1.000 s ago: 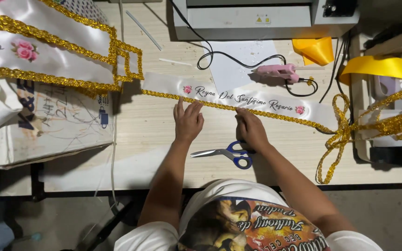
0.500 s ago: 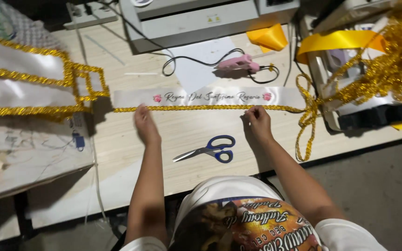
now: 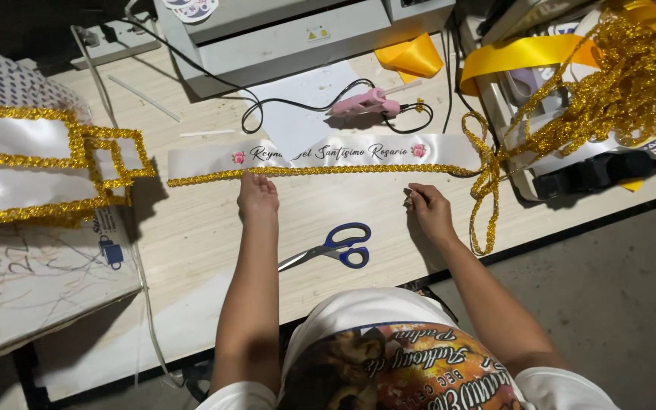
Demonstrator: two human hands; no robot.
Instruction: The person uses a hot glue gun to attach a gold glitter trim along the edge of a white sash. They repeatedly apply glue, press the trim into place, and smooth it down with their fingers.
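A white satin sash (image 3: 328, 154) with pink roses and dark script lies flat across the wooden table (image 3: 191, 243). Gold glitter trim (image 3: 320, 171) runs along its near edge. My left hand (image 3: 257, 196) presses fingertips on the trim near the left rose. My right hand (image 3: 428, 209) rests on the table just below the trim's right part, fingers curled, holding nothing that I can see. Blue-handled scissors (image 3: 335, 248) lie between my forearms. The trim's loose end loops down at the right (image 3: 487, 190).
A pink glue gun (image 3: 366, 101) with black cord lies behind the sash. A grey machine (image 3: 282, 30) stands at the back. Finished gold-edged white sashes (image 3: 39, 163) lie at the left, a heap of gold trim (image 3: 609, 83) and yellow ribbon (image 3: 525, 53) at the right.
My hands have spread further apart along the trim. The view has shifted, so the sash sits higher and more centred in it.
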